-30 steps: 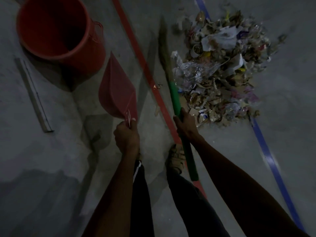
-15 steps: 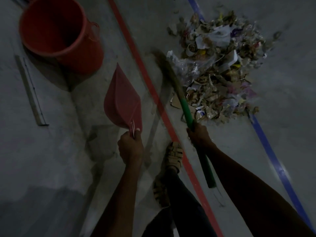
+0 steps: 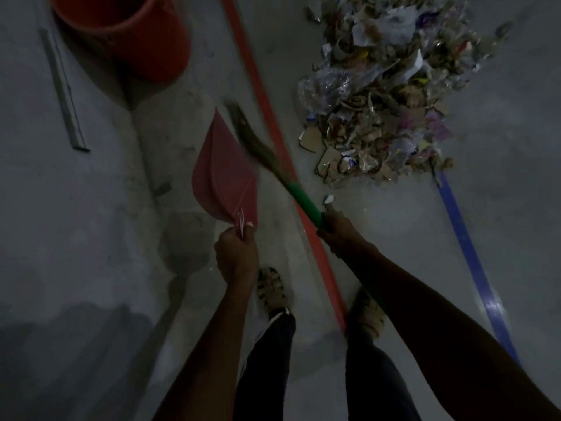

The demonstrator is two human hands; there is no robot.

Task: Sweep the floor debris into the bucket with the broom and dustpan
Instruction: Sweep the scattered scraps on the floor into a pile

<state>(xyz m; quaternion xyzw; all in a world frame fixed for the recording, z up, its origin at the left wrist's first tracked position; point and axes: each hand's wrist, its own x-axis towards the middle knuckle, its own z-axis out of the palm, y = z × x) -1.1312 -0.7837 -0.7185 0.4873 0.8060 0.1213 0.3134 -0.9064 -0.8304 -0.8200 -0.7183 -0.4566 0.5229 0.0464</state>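
Debris [image 3: 391,95], a heap of torn cardboard, paper scraps and clear plastic film, lies on the grey concrete floor [image 3: 91,238] between a red floor stripe [image 3: 258,95] and a blue floor stripe [image 3: 464,244]. The right hand [image 3: 340,232] grips the green handle of a broom [image 3: 273,165], whose blurred bristles reach across the red stripe to the pink dustpan [image 3: 223,174]. The left hand [image 3: 236,256] is clenched round the dustpan's handle. An orange-red bucket [image 3: 145,34] stands beyond the dustpan, well apart from the heap. A metal strip [image 3: 63,92] lies near the bucket.
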